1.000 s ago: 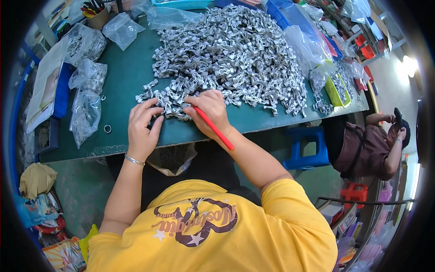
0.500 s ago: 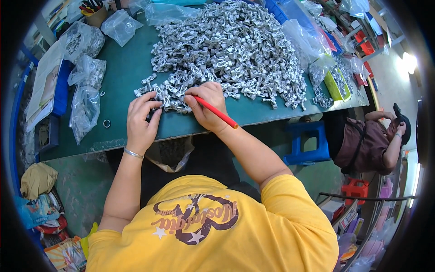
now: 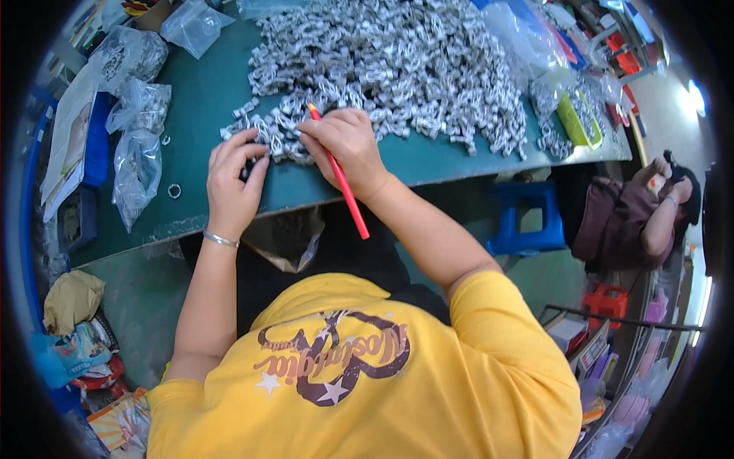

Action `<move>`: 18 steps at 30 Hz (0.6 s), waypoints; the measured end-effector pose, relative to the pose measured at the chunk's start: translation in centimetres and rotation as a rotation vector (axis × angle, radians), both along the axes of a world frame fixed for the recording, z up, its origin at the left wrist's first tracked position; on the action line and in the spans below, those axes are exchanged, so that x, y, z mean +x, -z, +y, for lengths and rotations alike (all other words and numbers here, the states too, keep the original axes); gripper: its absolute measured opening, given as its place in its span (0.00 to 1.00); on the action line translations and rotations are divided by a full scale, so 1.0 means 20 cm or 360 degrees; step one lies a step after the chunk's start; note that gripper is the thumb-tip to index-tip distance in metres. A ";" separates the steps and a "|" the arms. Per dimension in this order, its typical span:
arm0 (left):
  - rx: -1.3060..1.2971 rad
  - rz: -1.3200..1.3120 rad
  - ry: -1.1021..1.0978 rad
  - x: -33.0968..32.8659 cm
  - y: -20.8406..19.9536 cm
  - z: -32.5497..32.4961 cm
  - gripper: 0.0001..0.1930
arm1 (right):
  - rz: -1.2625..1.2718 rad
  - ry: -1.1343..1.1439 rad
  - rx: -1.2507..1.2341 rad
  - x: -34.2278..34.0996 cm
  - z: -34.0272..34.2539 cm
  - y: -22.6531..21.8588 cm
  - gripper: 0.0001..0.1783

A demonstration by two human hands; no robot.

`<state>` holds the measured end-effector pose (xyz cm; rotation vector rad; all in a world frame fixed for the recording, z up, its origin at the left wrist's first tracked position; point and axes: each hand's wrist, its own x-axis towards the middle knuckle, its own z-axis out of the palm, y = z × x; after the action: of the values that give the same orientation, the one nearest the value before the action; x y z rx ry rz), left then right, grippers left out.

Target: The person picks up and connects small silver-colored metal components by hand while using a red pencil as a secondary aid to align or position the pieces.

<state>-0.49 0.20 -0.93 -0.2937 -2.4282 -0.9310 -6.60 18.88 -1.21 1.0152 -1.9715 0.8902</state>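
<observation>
A large heap of small silver metal fittings with looped parts (image 3: pixel 382 69) covers the middle of the green table (image 3: pixel 195 92). My right hand (image 3: pixel 348 149) grips a red pencil (image 3: pixel 345 191) at the heap's near edge. Its pale tip points up toward the fittings, and the other end slants down past the table edge. My left hand (image 3: pixel 233 180) rests at the heap's near left corner, thumb and fingers curled together. Something small and dark shows between them, too hidden to name. Several fittings lie right beside its fingertips.
Clear plastic bags of metal parts (image 3: pixel 138 172) and a single ring (image 3: pixel 174 190) lie on the left, near a blue bin (image 3: pixel 99 141). A green basket (image 3: pixel 575 122) stands at the right. Beyond a blue stool (image 3: pixel 527 218) is another person (image 3: pixel 631 218).
The red pencil has swung steeper in my right hand, so its tip now shows above the fingers and its rear end hangs lower. My left hand keeps its place by the heap.
</observation>
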 end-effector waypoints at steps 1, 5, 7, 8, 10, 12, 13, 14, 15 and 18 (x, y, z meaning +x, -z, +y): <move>0.0023 -0.0018 -0.0003 0.00 0.00 0.00 0.06 | 0.0039 -0.0026 0.0032 0.01 -0.01 0.00 0.07; 0.0009 -0.0057 -0.0035 0.01 0.02 0.00 0.06 | 0.0081 -0.0001 0.0035 0.05 -0.04 0.02 0.05; 0.0027 -0.0086 -0.0006 0.01 0.02 0.01 0.06 | 0.0056 0.0027 -0.0023 0.04 -0.02 0.02 0.05; 0.0016 -0.0096 -0.0013 0.02 0.02 0.01 0.06 | 0.0024 0.0026 -0.0043 0.05 -0.03 0.03 0.05; 0.0013 -0.0047 -0.0055 0.02 0.03 0.00 0.07 | 0.0019 0.0008 -0.0058 0.03 -0.03 0.03 0.05; -0.0003 -0.0040 -0.0054 0.01 0.04 0.00 0.06 | -0.0048 -0.0025 -0.0064 0.03 -0.04 0.03 0.05; -0.0029 -0.0042 -0.0068 0.02 0.03 -0.02 0.06 | -0.0019 -0.0029 -0.0081 0.02 -0.05 0.04 0.05; -0.0002 -0.0070 -0.0063 0.02 0.02 -0.01 0.06 | -0.0034 -0.0007 -0.0072 0.01 -0.03 0.05 0.06; -0.0025 -0.0044 -0.0048 0.02 0.02 -0.01 0.06 | -0.0046 0.0000 -0.0069 0.01 -0.03 0.04 0.06; -0.0019 0.0035 -0.0041 0.02 0.01 -0.01 0.05 | -0.0072 -0.0023 -0.0141 0.02 -0.01 0.01 0.08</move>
<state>-0.11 0.07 -1.20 -0.2749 -2.4123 -0.8980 -6.28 18.69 -1.38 0.9678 -1.9460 1.0076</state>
